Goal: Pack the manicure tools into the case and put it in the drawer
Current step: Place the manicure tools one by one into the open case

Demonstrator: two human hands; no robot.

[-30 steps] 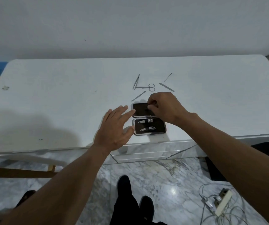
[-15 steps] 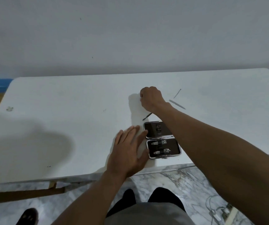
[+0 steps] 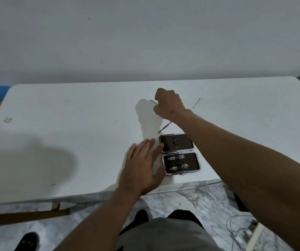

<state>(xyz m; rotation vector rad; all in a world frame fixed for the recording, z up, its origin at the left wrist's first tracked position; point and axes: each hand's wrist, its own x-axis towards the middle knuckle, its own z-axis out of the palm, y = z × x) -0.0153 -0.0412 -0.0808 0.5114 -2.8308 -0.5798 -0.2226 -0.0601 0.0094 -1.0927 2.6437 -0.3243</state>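
Basically, the case [image 3: 179, 154] lay open and flat on the white table [image 3: 73, 142], close to the table's near edge. Its near half held two clippers [image 3: 178, 162] strapped in; its far half showed only a dark strap. The left hand [image 3: 143, 165] lay flat on the table, fingers spread, just beside the case's left edge, with the fingertips [image 3: 161, 146] touching the rim of the far half. The right hand [image 3: 169, 104] was beyond the case, curled into a loose fist over the loose tools, and a thin metal tip [image 3: 152, 101] stuck out on its left side; what exactly it pinched, could not tell. One slim tool [image 3: 163, 128] lay on the table between that hand and the case, partly under the wrist. Another thin tool [image 3: 196, 103] lay farther back, to the right of the fist, apart from it.
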